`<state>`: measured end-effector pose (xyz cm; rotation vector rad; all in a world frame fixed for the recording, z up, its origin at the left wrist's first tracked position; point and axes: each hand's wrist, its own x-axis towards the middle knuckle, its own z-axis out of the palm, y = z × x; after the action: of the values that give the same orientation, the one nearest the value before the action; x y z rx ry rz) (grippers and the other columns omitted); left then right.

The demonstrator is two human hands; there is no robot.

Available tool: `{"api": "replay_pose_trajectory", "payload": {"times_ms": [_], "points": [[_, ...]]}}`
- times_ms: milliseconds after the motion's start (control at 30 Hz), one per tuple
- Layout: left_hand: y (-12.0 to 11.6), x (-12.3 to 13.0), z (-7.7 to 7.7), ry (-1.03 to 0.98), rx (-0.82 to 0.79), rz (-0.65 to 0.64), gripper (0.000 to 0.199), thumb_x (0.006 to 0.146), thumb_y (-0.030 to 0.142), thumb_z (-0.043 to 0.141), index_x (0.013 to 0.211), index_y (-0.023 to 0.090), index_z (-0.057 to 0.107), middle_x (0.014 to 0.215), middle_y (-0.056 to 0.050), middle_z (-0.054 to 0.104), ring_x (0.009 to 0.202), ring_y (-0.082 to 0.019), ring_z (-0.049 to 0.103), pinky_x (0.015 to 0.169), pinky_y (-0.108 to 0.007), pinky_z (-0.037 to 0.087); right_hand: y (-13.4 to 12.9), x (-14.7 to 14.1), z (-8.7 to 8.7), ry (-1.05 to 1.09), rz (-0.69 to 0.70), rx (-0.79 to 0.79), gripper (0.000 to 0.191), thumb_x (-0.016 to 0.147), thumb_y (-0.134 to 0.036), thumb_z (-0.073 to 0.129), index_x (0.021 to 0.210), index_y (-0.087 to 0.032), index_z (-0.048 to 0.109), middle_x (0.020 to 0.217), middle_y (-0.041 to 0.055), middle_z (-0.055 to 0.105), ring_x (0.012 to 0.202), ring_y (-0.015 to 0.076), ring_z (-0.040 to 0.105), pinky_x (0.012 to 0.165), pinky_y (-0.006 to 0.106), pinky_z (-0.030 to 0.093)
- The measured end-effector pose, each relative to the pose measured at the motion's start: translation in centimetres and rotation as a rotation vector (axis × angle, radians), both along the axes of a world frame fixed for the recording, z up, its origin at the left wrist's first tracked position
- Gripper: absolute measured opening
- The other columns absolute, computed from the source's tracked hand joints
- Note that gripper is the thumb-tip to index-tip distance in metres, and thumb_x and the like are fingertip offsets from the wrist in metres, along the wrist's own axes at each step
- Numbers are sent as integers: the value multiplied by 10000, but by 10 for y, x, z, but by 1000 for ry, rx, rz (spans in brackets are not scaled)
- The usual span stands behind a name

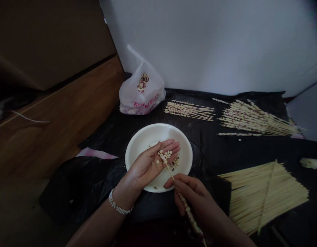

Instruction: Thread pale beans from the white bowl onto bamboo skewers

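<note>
Skewer [187, 208] pinched in right hand [191, 192], long axis slanting up-left, tip at kernels [164, 155] on uncurled left hand [151, 165]

A plain, pale wall [212, 44] was dimly lit at the back; black sheeting [78, 181] was spread below it, bordered at left by brown wooden panelling [70, 116].

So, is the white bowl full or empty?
Nearly empty where visible: the white bowl shows bare walls and few bits; the left hand hides part.
</note>
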<state>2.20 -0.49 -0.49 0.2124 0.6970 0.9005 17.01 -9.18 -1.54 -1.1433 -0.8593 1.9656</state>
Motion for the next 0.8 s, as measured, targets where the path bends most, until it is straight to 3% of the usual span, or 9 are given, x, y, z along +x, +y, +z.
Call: {"api": "replay_pose_trajectory", "payload": {"times_ms": [467, 800], "points": [[0, 0, 5, 28, 16, 48, 322, 956, 208, 452, 1098, 19, 671, 1151, -201, 695, 1191, -275, 592, 1067, -388, 412, -2, 1, -2, 15, 5, -2, 281, 928, -428, 557, 945, -199, 719, 453, -61, 488, 405, 73, 335, 409, 224, 200], [-2, 1, 6, 68, 49, 48, 304, 934, 203, 482, 1075, 35, 691, 1106, -206, 707, 1203, -296, 577, 1057, -437, 413, -1, 0, -1, -7, 10, 1, 280, 928, -425, 551, 919, -207, 727, 437, -60, 476, 395, 77, 312, 410, 237, 190]]}}
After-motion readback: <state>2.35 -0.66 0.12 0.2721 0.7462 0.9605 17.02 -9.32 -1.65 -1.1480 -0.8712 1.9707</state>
